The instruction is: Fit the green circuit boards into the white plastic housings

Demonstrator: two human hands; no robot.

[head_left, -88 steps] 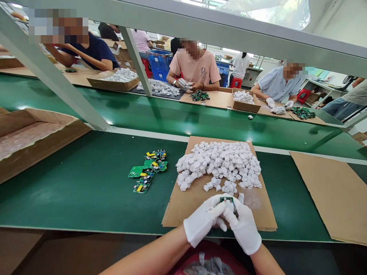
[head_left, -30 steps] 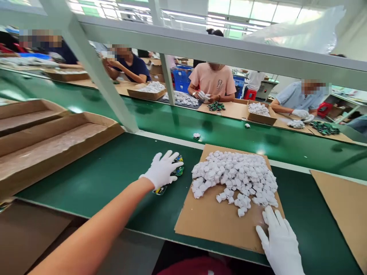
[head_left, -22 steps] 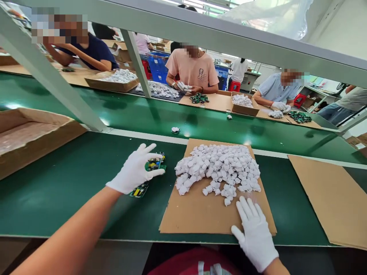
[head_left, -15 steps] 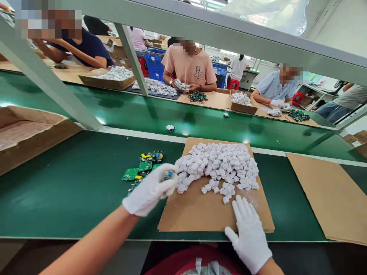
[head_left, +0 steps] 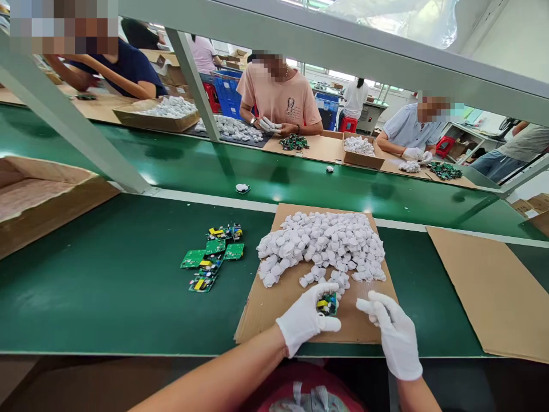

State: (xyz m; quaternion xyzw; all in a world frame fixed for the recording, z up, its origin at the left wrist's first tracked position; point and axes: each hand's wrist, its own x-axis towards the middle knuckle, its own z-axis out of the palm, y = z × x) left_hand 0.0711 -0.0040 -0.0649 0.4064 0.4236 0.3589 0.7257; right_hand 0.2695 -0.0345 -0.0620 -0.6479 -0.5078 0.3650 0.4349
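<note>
My left hand (head_left: 306,317), in a white glove, holds a small green circuit board (head_left: 327,304) with yellow and blue parts facing up, over the front of a cardboard sheet (head_left: 278,309). Just to its right is my gloved right hand (head_left: 392,326), its thumb and fingertips pressed together. Whatever sits in that pinch is white like the glove and cannot be made out. Behind both hands a heap of small white wrapped pieces (head_left: 326,240) covers the back of the cardboard. Several more circuit boards (head_left: 212,256) lie on the green bench to the left.
A cardboard box (head_left: 55,200) stands far left, a flat cardboard sheet (head_left: 489,286) far right. Beyond the white strip, a green belt (head_left: 171,154) carries two small board pieces. A slanted metal post (head_left: 81,114) and overhead beam frame the bench. Co-workers sit opposite.
My left hand has moved right from beside the boards to the front of the cardboard, carrying the circuit board. My right hand has lifted from lying flat and closed its fingertips. The belt pieces shifted left.
</note>
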